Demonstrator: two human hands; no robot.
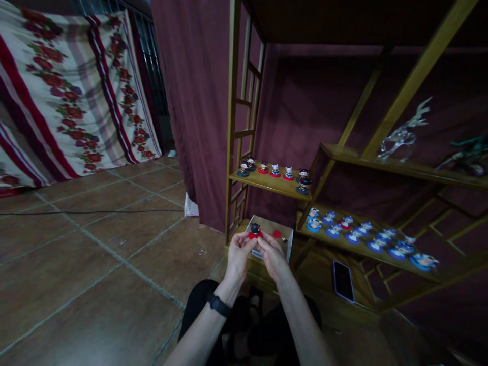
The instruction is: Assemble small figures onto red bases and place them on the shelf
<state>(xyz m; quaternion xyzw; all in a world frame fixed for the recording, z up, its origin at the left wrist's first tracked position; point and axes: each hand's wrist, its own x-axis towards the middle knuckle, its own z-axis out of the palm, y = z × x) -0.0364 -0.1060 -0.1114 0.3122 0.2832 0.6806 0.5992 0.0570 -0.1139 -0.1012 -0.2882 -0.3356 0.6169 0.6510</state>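
Floral cloth, red on cream [68, 91], hung at far left as a backdrop over brown floor tiles [95, 244], with a black cable [76, 212] trailing across them. Further right, maroon curtain [198, 101] draped behind and beside a wooden shelf unit [232, 127], probably to give the display a plain dark ground.

Low in the middle, left hand [238, 254], black band at the wrist, closed around the red base of a small dark-headed figurine [254, 231]; right hand [272, 254] pinched in beside it, fingertips close to the same base, though firm contact hard to tell. Figurine raised upright just in front of an open cardboard box [284, 229] on the bottom ledge, a red piece [276, 234] lying inside.

Above, a row of red-based and dark-based figurines [274, 172] lined up facing outward along the upper shelf. Right of that, blue-based figurines [366, 235] grouped in rows on a lower shelf, sorted by colour, it seems. Dark phone [343, 280] flat on the ledge, out of the way. Far right, a clear glass deer [404, 133] on a higher shelf.
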